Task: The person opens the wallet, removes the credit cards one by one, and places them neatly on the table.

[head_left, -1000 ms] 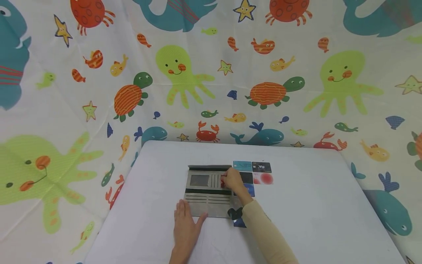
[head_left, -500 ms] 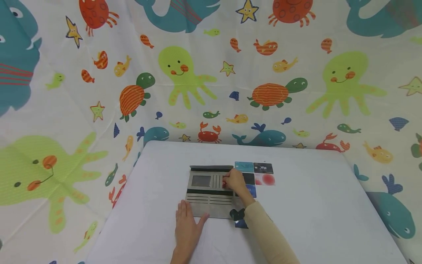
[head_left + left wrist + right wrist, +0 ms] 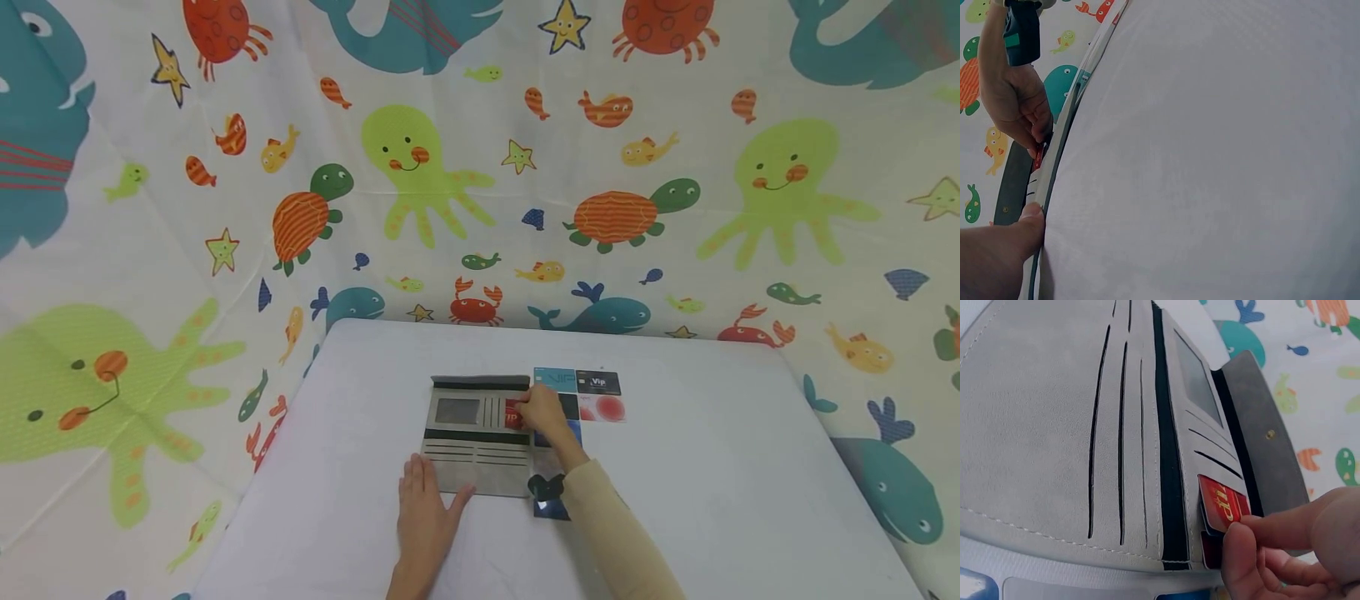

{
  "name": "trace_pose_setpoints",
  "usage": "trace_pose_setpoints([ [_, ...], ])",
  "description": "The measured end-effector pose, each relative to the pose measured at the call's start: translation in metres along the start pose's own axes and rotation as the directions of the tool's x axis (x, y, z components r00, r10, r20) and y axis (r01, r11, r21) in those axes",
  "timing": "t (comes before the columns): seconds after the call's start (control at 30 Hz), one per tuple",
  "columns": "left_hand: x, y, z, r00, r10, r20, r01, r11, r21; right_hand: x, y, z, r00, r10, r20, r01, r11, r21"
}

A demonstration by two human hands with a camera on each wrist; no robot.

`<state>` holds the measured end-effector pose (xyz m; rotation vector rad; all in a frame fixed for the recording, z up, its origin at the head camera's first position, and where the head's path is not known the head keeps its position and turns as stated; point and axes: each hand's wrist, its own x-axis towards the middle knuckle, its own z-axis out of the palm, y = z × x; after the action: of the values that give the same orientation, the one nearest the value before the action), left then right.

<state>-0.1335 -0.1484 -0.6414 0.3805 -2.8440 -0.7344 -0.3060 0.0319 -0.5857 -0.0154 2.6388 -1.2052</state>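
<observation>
A grey wallet [image 3: 480,478] lies unfolded on the white table, its card slots and clear window facing up. My right hand [image 3: 545,412] pinches a red card [image 3: 1219,501] with gold lettering between thumb and forefinger. That card sits over the short slots of the wallet's upper panel, at the right edge. Beneath it in the right wrist view shows the edge of a dark red piece [image 3: 1211,550]; whether it is a second card I cannot tell. My left hand [image 3: 427,510] rests with straight fingers on the wallet's lower left corner, thumb [image 3: 1030,219] along its near edge.
Right of the wallet, several cards lie on the white table [image 3: 697,467]: a teal card [image 3: 555,380], a black Vip card [image 3: 598,382], a pink-and-white card [image 3: 602,407] and blue ones, partly behind my right arm. A patterned cloth [image 3: 450,167] hangs behind.
My right hand has shifted slightly right on the red card, and more of the card's red face and lettering now shows. The left hand stays on the wallet's corner.
</observation>
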Motion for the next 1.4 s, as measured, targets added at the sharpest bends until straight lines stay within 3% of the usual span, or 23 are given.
trace_pose_setpoints([
  [0.33,0.001,-0.001,-0.001,1.000,0.001,-0.003,-0.001,1.000,0.000,-0.001,0.001,0.002,0.999,0.020,0.029,-0.022,0.997,0.080],
  [0.77,0.001,-0.001,0.002,1.000,0.010,0.001,-0.010,1.000,0.003,-0.002,0.005,-0.001,1.000,0.013,0.004,-0.014,0.997,0.074],
  [1.13,0.001,-0.003,0.002,1.000,0.010,-0.006,-0.010,1.000,0.000,-0.004,0.008,-0.013,0.998,0.057,-0.011,-0.057,0.998,-0.005],
  [1.4,0.001,-0.003,0.002,1.000,0.005,-0.001,-0.005,1.000,-0.014,-0.007,0.008,-0.018,0.995,0.102,-0.014,-0.101,0.994,0.031],
])
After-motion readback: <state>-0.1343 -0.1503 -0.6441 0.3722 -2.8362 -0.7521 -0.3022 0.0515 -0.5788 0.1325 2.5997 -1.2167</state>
